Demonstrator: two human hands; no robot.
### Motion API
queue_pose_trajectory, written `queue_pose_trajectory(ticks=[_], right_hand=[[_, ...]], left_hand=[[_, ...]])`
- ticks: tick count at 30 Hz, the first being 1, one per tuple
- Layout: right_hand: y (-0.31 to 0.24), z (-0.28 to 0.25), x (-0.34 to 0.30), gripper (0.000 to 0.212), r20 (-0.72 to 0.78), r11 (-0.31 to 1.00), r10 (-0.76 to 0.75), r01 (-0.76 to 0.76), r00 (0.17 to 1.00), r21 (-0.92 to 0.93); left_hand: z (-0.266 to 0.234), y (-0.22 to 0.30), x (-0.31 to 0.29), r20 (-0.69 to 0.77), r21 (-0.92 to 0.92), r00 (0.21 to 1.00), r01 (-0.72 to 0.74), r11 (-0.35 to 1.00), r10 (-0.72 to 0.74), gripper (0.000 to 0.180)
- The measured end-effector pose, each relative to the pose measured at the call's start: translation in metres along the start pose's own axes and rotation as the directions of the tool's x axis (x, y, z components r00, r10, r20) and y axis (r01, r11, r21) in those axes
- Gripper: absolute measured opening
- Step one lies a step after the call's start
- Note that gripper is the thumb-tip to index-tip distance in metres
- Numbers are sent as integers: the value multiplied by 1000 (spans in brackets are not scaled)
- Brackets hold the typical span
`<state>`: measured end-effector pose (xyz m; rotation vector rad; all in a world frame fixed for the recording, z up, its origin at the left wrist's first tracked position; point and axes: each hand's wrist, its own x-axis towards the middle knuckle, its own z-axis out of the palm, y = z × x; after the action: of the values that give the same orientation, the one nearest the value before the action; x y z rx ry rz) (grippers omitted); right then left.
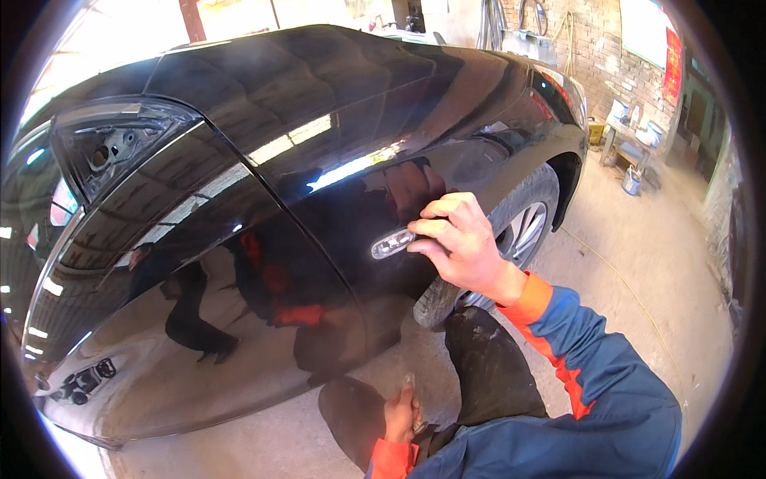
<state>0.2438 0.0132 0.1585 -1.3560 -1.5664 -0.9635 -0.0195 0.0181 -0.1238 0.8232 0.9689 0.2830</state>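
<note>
My right hand (463,247) pinches a clear oval lamp (391,244) at one end, in front of a glossy black car panel (351,172); I cannot tell whether they touch. Lower down, my left hand (401,415) curls around a small slender object (409,380), its pale tip poking up, too small to identify.

The black paint, left of and above my right hand, mirrors roof beams, bright strips of light and dark, red-patched figures. Farther left is a door (199,263), its upper corner exposing a bare mounting recess (108,148). Just right of my right hand sits a spoked wheel (527,223).

Beyond it, a yellowish hose (622,279) crosses the dusty concrete floor (598,255) toward a low bench (613,144) holding containers, near a brick wall (594,48).
</note>
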Motion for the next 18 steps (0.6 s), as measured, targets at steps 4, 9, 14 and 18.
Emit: queue_pose_trajectory(ticks=[4,9,14,18], right_hand=[[-13,-16,-6,5,44,918,359,-362,932,160],[-18,-14,-4,23,435,483,705,-828,561,286],[-18,-11,-1,23,502,354,720,-876,479,328],[-21,-8,-1,24,484,338,737,-877,473,342]], left_hand=[[-1,0,-1,8,-5,1000,-12,1000,12,36],[1,1,-3,5,8,1000,7,1000,-7,35],[2,2,-3,-8,10,1000,15,1000,-15,35],[2,1,-2,-6,13,1000,11,1000,-10,37]])
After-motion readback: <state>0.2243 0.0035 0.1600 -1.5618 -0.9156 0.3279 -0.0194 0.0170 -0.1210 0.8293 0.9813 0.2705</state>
